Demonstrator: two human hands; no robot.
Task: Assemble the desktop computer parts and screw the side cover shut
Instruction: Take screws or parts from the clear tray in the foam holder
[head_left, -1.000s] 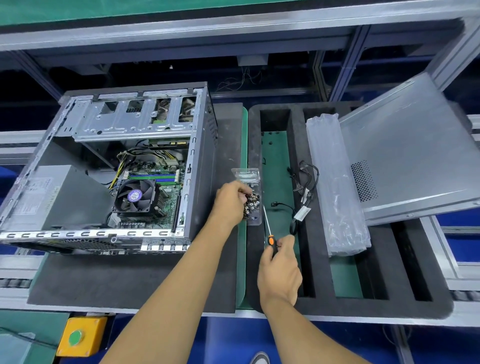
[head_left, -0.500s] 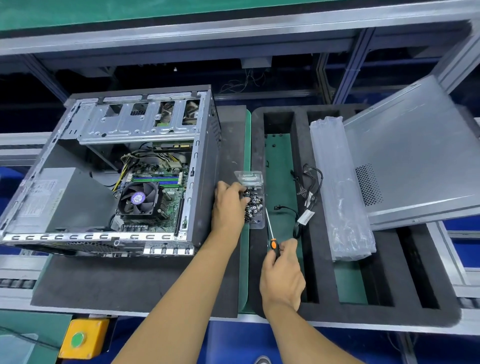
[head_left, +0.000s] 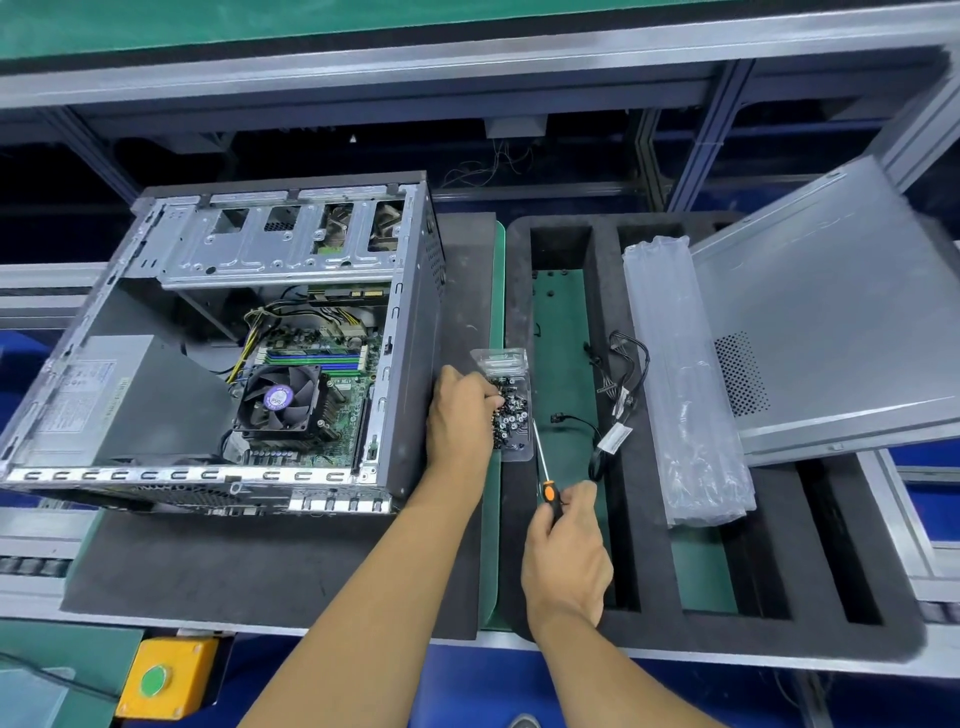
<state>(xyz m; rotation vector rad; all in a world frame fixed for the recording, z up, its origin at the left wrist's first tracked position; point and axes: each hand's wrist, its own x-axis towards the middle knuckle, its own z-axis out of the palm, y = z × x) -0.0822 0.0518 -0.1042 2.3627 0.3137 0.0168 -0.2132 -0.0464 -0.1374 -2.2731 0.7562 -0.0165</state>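
An open computer case (head_left: 249, 338) lies on its side on black foam at the left, with the fan and motherboard showing. Its grey side cover (head_left: 831, 322) leans at the right over the foam tray (head_left: 649, 587). A clear plastic box of screws (head_left: 511, 410) sits between the case and the tray. My left hand (head_left: 460, 415) reaches into the box, fingertips pinched among the screws. My right hand (head_left: 569, 556) grips a screwdriver (head_left: 545, 478) with an orange and black handle, tip pointing up toward the box.
Black cables (head_left: 618, 395) lie in a green-floored slot of the tray. A clear plastic bag (head_left: 685, 384) rests across the tray beside the cover. A yellow box with a green button (head_left: 166, 680) hangs at the front left. A metal frame stands behind.
My left hand has stayed at the screw box, its fingers working among the screws. My right hand with the screwdriver has hardly moved. The view has shifted slightly.
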